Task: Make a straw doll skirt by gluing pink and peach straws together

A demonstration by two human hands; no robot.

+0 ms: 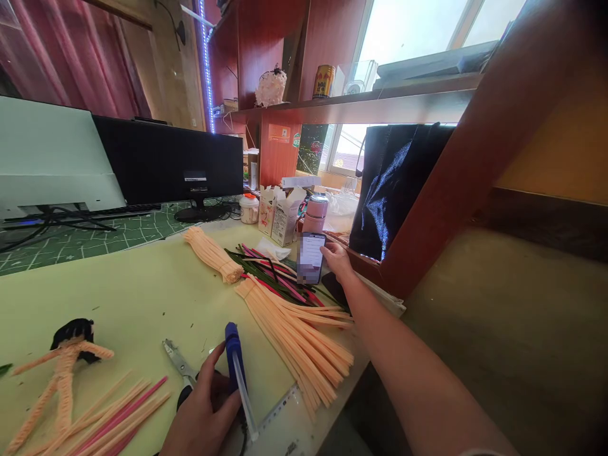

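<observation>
My left hand [209, 399] is closed around a blue hot glue gun [234, 348], with a clear glue stick [244, 396] jutting out of it toward me. Scissors [179, 364] lie on the table just left of that hand. Farther off, my right hand [338, 261] has its fingers curled at the right edge of an upright phone [311, 258] with a lit screen. A fanned bundle of peach pipe cleaners [299, 335] spreads between my hands. At the left lies a peach pipe-cleaner figure [65, 367] with black hair.
A second peach bundle [213, 253] and dark green and pink pipe cleaners [270, 269] lie near the phone. Behind stand a pink bottle [315, 214], an open carton [285, 218] and a monitor [175, 161]. A slanted wooden panel [456, 139] borders the right side.
</observation>
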